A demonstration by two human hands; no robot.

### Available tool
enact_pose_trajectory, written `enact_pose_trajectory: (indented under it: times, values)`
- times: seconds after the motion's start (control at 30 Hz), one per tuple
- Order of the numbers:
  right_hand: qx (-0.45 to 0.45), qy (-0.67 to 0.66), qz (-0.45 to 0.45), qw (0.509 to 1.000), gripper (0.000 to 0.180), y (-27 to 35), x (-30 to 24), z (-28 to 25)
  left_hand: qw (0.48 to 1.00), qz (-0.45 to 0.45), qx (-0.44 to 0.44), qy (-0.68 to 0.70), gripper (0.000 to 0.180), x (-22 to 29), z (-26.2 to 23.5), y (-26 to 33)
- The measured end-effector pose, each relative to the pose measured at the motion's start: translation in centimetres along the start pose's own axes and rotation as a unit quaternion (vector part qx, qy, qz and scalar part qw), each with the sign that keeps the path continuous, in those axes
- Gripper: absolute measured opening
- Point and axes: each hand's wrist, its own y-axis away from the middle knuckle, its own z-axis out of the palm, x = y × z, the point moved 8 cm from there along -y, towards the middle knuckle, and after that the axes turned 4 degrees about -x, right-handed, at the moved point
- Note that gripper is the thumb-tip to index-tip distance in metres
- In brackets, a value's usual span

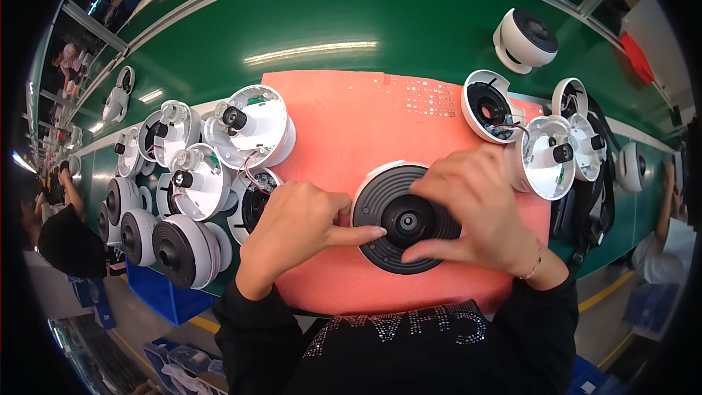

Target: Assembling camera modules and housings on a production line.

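Observation:
In front of me, a white round security camera (387,249) lies on a pink mat (336,121) with its black ribbed face and centre lens turned up. My left hand (307,230) grips its left edge, thumb laid across the ribbed face and fingers curled at the rim. Over the right part of the face is my right hand (479,208), thumb and fingers spread apart on either side of the lens; whether its fingertips touch is hard to tell. Small screws (431,97) stand in rows at the mat's far side.
Opened white camera housings (252,121) with wires crowd the left; closed cameras (175,252) stand nearer. On the right are more opened housings (545,157) and a black bag (585,212). A finished-looking camera (528,38) stands on the green bench (409,22). Other people work at both sides.

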Motion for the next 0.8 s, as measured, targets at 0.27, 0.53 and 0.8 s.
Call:
enact_pose_trajectory:
  times: [0.27, 0.53, 0.8]
  values:
    - [-0.104, -0.147, -0.137, 0.974, 0.043, 0.0, -2.7, 1.8, 1.000, 0.013, 0.011, -0.007, 0.048, 0.0, 0.2, 0.1]
    - [-0.185, -0.225, -0.037, 0.956, 0.046, -0.3, -1.7, 3.5, 1.000, -0.012, -0.023, 0.012, 0.049, -0.1, 0.5, 0.0]
    - [-0.052, -0.122, -0.031, 0.991, 0.054, -0.1, -1.3, 1.6, 0.997, -0.056, -0.015, 0.052, 0.045, -0.6, 0.4, 0.4]
